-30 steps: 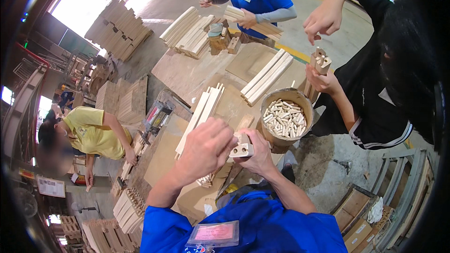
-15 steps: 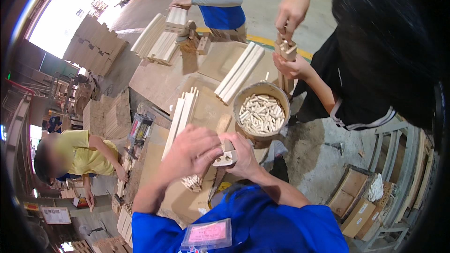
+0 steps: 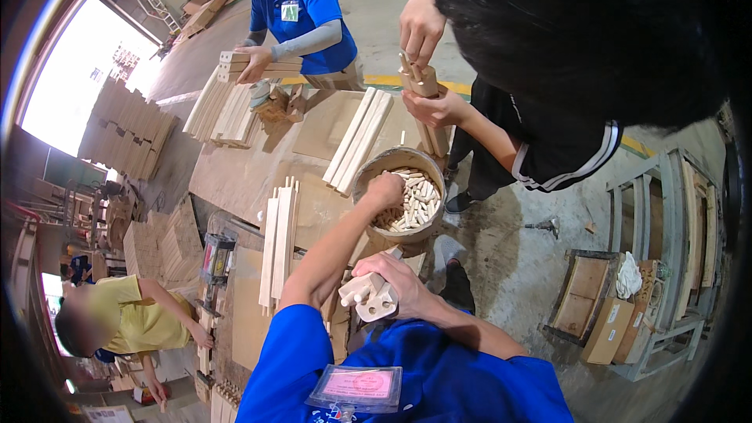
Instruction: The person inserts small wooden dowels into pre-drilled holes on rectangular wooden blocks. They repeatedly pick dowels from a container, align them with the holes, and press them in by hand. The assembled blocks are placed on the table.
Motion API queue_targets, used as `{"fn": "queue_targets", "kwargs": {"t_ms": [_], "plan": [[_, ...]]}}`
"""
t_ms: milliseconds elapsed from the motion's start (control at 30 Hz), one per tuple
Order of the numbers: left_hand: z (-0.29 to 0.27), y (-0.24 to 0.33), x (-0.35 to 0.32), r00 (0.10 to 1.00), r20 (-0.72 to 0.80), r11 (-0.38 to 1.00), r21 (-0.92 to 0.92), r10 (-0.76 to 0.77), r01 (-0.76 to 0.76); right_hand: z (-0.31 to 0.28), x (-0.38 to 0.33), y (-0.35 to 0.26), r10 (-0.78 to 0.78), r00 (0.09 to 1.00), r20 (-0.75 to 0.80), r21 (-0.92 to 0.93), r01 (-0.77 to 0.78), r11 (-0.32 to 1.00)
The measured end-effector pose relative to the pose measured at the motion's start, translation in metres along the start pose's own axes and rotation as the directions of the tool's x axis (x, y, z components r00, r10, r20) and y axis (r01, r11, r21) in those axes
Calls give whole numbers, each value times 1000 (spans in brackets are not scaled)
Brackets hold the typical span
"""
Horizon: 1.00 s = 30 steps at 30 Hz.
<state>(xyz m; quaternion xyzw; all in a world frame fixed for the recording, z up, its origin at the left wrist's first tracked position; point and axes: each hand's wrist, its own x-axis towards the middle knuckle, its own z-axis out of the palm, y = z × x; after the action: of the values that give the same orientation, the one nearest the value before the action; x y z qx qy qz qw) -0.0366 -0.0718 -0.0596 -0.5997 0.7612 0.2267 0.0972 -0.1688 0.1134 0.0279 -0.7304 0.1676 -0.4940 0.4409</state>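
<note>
My left hand (image 3: 384,191) reaches into a round bucket (image 3: 363,182), down among many short wooden dowels (image 3: 419,202). Its fingertips are hidden there. My right hand (image 3: 398,278) is closed around a bundle of pale wooden bars (image 3: 378,303), close to my chest. Their ends face me; round holes show in one end, and short dowels stick out of others.
Long wooden bars (image 3: 359,141) lie beyond the bucket, and more bars (image 3: 278,243) lie left on the table (image 3: 235,180). Across from me a co-worker in black (image 3: 540,70) fits dowels into bars. Another in blue (image 3: 301,23) handles bars; one in yellow (image 3: 149,317) works at left.
My left hand has left the bars and gone up into the bucket. My right hand keeps the bars, now showing dowels in their ends. The far co-worker in blue has lifted several bars.
</note>
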Motion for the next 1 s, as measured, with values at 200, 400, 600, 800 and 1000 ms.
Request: {"fn": "queue_targets", "kwargs": {"t_ms": [200, 400, 600, 800, 1000], "plan": [[-61, -30, -89, 885, -466, 703, -628, 3, -333, 14, 11, 20, 179, 982, -65, 65, -174, 983], [-149, -18, -277, 628, -764, 803, -278, 147, -526, 30, 41, 26, 234, 966, -110, -46, -240, 970], [-141, 18, -333, 777, -570, 963, 133, 267, -233, 53, 56, 15, 245, 969, -43, -94, -248, 964], [-147, 15, -339, 871, -407, 962, 103, 274, -254, 65, 53, 19, 155, 987, -28, -126, -158, 979], [-152, 4, -338, 907, -312, 957, 27, 282, -288, 64, 53, 21, 130, 991, -25, -135, -133, 982]]}}
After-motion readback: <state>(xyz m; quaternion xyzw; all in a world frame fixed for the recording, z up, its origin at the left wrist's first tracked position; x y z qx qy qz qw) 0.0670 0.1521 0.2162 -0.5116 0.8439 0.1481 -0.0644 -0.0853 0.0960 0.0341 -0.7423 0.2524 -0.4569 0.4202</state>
